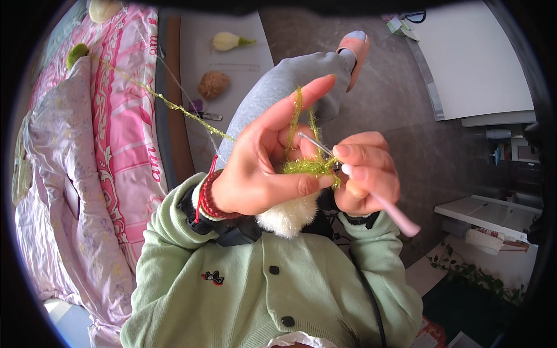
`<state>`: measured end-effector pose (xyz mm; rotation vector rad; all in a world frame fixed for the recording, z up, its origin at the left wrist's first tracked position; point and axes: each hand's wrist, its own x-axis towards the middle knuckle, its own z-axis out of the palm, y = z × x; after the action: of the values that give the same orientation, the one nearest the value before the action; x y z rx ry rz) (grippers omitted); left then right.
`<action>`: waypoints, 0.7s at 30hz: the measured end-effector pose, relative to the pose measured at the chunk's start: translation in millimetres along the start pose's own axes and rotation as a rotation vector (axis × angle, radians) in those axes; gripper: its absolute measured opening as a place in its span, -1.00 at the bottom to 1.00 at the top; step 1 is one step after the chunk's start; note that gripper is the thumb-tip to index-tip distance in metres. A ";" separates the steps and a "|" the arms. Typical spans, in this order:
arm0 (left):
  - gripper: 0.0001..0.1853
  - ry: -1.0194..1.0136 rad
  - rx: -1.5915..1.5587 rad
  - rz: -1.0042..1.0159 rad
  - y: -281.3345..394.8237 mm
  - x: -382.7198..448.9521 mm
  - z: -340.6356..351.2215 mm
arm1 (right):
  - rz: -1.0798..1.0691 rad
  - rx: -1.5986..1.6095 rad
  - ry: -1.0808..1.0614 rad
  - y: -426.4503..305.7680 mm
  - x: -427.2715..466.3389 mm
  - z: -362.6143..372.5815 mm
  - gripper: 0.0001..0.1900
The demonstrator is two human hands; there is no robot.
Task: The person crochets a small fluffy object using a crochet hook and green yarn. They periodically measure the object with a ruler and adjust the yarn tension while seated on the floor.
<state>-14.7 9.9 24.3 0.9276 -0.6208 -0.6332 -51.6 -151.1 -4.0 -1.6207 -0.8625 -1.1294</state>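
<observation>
My left hand [256,165] pinches a fuzzy green crochet piece [304,166] between thumb and fingers, its index finger stretched up with green yarn [297,113] looped over it. In my right hand [370,169] is a crochet hook [396,213] with a pink handle; its metal shaft points up and left, close above the green stitches. Fluffy white crochet work [289,215] hangs below my left hand, partly hidden by it. The green strand [187,113] runs from behind my left hand to a green yarn ball [77,55] on the bed.
A bed with pink and white bedding [130,130] lies to the left. On a white surface beside it are a finished white-and-green crochet piece [227,41], a clear ruler [234,67], a brown yarn ball [213,85] and a small cutter [211,116]. A white table [474,65] stands at right.
</observation>
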 end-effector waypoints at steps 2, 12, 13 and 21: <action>-0.08 0.007 0.015 -0.014 0.5 0.7 0.9 | 0.200 0.181 0.059 -5.2 -1.7 2.7 -0.85; -0.09 0.036 0.190 0.156 -18.0 5.6 -4.3 | 0.381 0.058 0.042 -0.5 -7.1 11.4 -0.81; -0.10 0.076 0.070 0.101 -19.2 5.0 -5.0 | 0.421 0.099 0.067 1.2 -8.5 11.8 -0.82; -0.66 0.458 -0.173 0.091 -27.7 9.1 -19.0 | 0.835 0.580 0.262 -1.3 -24.0 33.8 -0.91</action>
<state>-1.2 0.7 -6.5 0.8393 -0.1939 -0.3669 -51.2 -119.2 -30.5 -1.1174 -0.2332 -0.4169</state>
